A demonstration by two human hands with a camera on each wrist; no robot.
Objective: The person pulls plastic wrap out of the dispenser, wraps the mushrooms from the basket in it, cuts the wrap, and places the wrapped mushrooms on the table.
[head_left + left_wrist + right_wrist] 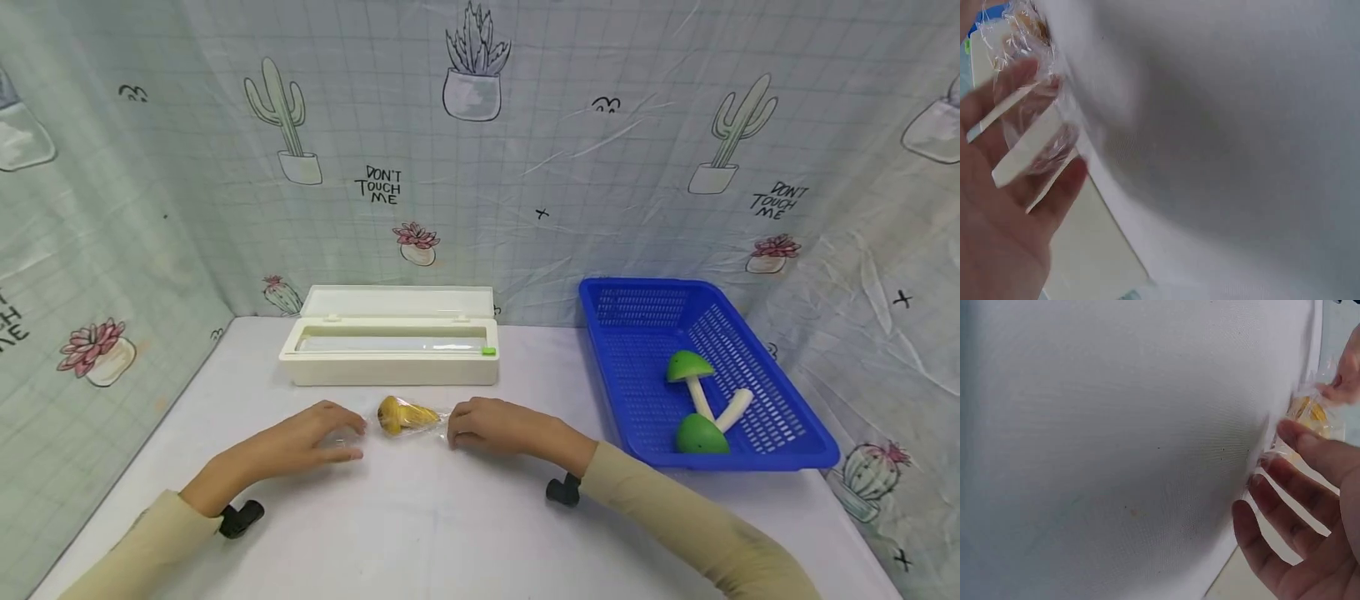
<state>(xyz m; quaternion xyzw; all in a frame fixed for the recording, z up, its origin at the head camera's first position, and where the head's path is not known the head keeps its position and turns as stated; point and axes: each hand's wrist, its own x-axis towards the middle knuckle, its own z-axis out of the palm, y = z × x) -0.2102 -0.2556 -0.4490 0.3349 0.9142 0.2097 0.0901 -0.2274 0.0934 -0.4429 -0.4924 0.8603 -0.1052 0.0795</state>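
Note:
A yellow mushroom-shaped piece [405,416] lies on the white table, wrapped in clear plastic film [1054,147] with loose ends on both sides. My left hand [309,440] is at the film's left end, fingers spread and thumb apart; in the left wrist view [1013,181] the crumpled film lies against the fingers. At the right end, my right hand [501,429] pinches the film between thumb and forefinger, as the right wrist view [1304,512] shows. The other right fingers are loosely bent.
Behind the hands stands a long white box [393,369] with its lid raised and a green slider [488,351] on its edge. At the right, a blue basket [630,400] holds two green-capped mushrooms [690,365]. A patterned cloth [540,150] hangs behind.

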